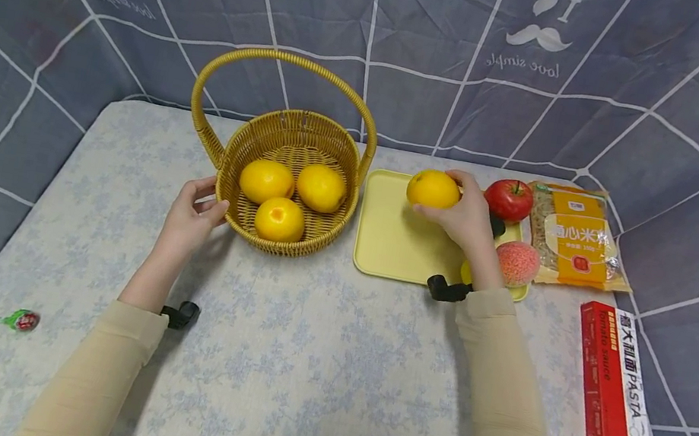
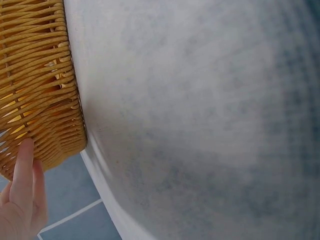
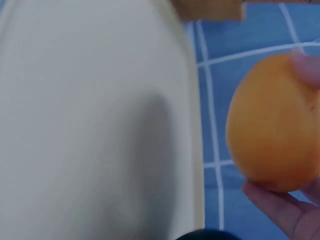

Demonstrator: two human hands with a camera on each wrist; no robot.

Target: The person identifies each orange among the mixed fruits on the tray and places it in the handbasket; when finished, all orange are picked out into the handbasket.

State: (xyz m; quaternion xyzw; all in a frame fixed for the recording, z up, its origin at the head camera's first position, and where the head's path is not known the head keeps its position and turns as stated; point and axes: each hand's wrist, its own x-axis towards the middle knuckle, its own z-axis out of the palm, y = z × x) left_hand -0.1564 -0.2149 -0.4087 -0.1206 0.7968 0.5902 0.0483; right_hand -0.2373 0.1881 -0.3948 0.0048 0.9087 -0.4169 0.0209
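Observation:
A yellow wicker basket (image 1: 305, 118) with a tall arched handle stands on the table, holding three yellow lemons (image 1: 267, 182). My left hand (image 1: 194, 211) rests against the basket's left side, its straight fingers (image 2: 24, 167) touching the outer weave in the left wrist view. Over the pale yellow tray (image 1: 384, 235), my right hand (image 1: 466, 218) grips another lemon (image 1: 432, 188) between thumb and fingers. The right wrist view shows this lemon (image 3: 272, 125) raised clear of the tray, whose surface carries a shadow.
At the tray's right end are a red apple (image 1: 509, 200), a pink peach (image 1: 517, 264) and a dark green item partly behind my wrist. Farther right lie a bag of pasta (image 1: 572, 236) and a red-and-white pasta box (image 1: 619, 410). A lollipop (image 1: 20, 319) lies at left.

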